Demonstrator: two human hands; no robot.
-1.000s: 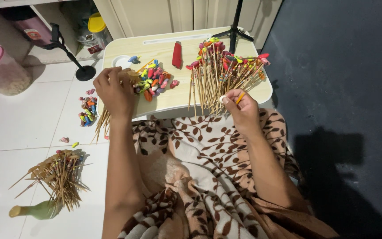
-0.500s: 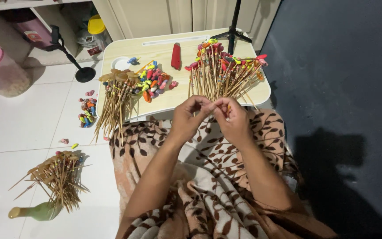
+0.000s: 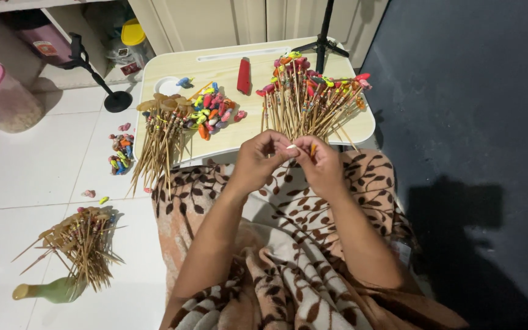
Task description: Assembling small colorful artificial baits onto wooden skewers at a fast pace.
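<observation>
My left hand [image 3: 258, 160] and my right hand [image 3: 320, 164] meet in front of me, above my patterned lap, just below the edge of a small pale table [image 3: 172, 64]. Both pinch a tiny orange piece [image 3: 313, 148] between the fingertips; a thin stick may be with it, but I cannot tell. Right behind my hands lies a fan of bamboo sticks with coloured tips [image 3: 305, 101]. On the table's left edge rests a bundle of plain-tipped sticks [image 3: 161, 137]. A heap of small coloured pieces [image 3: 214, 109] lies mid-table.
A red oblong object [image 3: 244, 75] and a small white dish [image 3: 167, 86] sit on the table. On the white floor lie loose coloured pieces [image 3: 121, 151], another stick bundle [image 3: 80, 241] over a green bottle [image 3: 53, 291], a pink-lidded jar [image 3: 1, 99], and a black stand base [image 3: 117, 101].
My left hand laid the stick bundle on the table's left edge and came to the middle. Both hands now meet over my lap, working a small piece.
</observation>
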